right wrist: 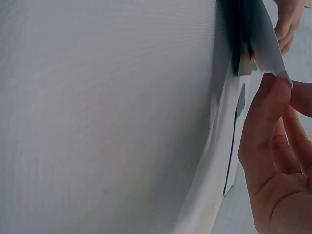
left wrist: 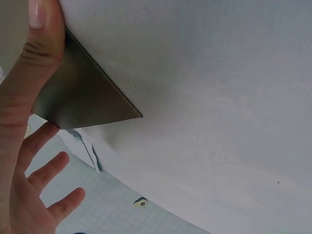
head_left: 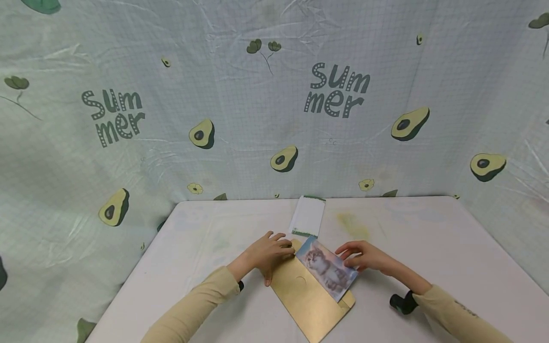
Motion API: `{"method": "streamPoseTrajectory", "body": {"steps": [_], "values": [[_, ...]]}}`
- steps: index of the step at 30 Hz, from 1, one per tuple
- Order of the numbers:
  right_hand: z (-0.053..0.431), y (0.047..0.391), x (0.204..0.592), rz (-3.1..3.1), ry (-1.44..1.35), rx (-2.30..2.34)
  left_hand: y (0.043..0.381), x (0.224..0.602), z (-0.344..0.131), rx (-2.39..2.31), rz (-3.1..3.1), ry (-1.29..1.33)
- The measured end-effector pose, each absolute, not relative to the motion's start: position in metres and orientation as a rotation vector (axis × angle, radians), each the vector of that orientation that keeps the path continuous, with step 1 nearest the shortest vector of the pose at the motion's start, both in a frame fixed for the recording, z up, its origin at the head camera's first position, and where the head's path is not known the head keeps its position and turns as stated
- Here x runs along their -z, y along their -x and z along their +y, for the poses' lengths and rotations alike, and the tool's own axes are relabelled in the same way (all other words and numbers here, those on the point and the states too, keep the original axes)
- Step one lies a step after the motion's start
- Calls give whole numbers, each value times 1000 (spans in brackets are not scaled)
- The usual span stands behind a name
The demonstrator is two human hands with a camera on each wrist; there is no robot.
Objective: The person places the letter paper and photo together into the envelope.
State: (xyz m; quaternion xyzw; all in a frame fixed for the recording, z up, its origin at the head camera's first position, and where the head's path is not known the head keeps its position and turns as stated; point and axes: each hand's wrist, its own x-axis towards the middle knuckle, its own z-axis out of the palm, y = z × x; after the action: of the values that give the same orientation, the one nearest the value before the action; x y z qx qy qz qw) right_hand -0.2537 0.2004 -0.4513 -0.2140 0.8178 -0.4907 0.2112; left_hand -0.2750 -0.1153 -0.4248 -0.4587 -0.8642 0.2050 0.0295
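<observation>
A gold envelope (head_left: 300, 290) lies aslant over the table, and my left hand (head_left: 272, 252) grips its upper left end. In the left wrist view the thumb (left wrist: 43, 36) lies along the envelope's edge, with the other fingers spread on the far side. A kitten picture card (head_left: 328, 271) sits at the envelope's right long side, its lower edge overlapping the opening. My right hand (head_left: 364, 256) pinches the card's right corner between thumb and fingertips. The right wrist view shows the card (right wrist: 265, 44) edge-on in that pinch.
Behind the envelope lies a white notepad (head_left: 308, 216) with green patterned ends. The white table (head_left: 214, 224) meets a hanging curtain (head_left: 240, 95) printed with avocados at its back edge. A black wrist camera (head_left: 403, 303) sits by the right sleeve.
</observation>
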Motion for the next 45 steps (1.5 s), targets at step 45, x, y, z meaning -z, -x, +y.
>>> {"method": "streamPoseTrajectory", "body": {"steps": [45], "values": [[171,237,458,2051,739,1281,273,426,-113,-666,-2673,1386]]}}
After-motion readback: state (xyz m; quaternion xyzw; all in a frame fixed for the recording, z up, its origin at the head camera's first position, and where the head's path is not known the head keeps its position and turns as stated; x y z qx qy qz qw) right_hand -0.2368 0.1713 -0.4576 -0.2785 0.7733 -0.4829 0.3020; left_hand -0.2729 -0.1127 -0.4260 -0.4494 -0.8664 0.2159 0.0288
